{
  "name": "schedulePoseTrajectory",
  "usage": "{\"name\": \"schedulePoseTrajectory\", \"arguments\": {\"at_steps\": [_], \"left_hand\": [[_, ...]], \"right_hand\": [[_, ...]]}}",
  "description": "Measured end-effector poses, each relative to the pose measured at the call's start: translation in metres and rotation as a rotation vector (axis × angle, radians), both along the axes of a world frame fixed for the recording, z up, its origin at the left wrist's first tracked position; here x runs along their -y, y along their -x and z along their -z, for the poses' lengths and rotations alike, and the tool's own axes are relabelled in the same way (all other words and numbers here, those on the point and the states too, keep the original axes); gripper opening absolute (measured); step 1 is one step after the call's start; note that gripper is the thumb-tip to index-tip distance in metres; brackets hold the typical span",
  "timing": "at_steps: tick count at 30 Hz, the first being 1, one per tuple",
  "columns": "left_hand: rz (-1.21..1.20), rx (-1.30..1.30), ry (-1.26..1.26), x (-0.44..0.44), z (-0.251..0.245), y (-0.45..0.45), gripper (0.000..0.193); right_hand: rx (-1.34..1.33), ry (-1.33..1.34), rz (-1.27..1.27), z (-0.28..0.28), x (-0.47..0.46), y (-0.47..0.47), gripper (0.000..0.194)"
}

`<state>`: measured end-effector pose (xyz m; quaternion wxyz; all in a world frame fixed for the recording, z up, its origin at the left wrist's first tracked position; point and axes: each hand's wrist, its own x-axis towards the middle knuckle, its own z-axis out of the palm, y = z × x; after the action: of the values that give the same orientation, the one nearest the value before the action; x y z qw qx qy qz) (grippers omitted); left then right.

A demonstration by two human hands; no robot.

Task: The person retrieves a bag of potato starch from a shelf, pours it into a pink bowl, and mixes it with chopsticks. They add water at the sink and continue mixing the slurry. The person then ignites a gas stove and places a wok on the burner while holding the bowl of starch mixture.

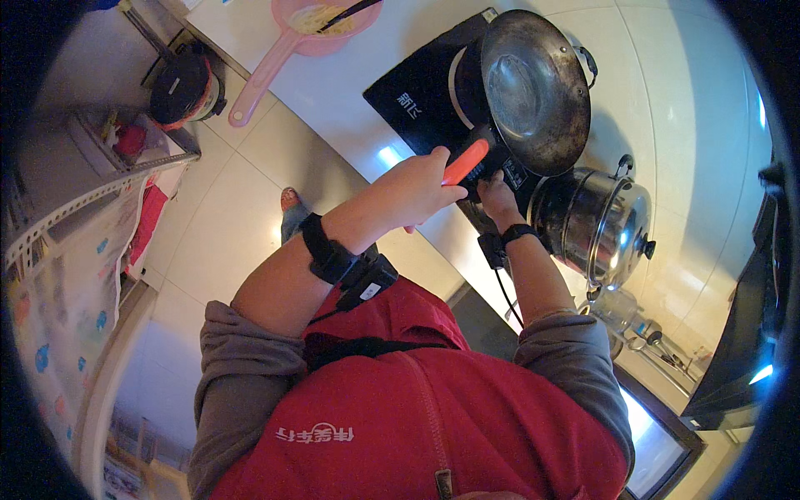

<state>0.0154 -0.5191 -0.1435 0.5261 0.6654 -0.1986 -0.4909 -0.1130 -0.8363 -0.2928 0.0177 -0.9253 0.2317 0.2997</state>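
Observation:
A dark metal wok (pixel 556 81) rests on a black induction cooker (pixel 406 94) on the pale counter. Its inner bottom (pixel 514 94) shines; whether liquid lies there I cannot tell. My left hand (pixel 422 190) is wrapped around the wok's handle (pixel 466 162), which is orange with a black part towards the wok. At the cooker's near right corner, my right hand (pixel 498 199) has its fingertips at the control panel (pixel 514 172). Its lower fingers are hidden, so whether it grips the edge is unclear. Both wrists wear black straps with small devices.
Right of the cooker stands a lidded steel steamer pot (pixel 584 225). A pink long-handled strainer or scoop (pixel 265 78) holds pale food and a dark utensil, its handle overhanging the counter edge. At left are a black-lidded pot (pixel 181 87) and a metal shelf (pixel 94 187) with a patterned cover.

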Motion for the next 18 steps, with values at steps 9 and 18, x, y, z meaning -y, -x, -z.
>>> {"name": "schedulePoseTrajectory", "arguments": {"at_steps": [9, 18], "left_hand": [[-0.028, 0.116, -0.037, -0.003, 0.001, -0.003, 0.062], [-0.252, 0.073, 0.020, -0.052, 0.024, 0.008, 0.061]], "right_hand": [[-0.009, -0.008, 0.116, -0.018, -0.014, -0.009, 0.067], [0.437, 0.099, 0.095, -0.042, -0.026, 0.018, 0.055]]}}
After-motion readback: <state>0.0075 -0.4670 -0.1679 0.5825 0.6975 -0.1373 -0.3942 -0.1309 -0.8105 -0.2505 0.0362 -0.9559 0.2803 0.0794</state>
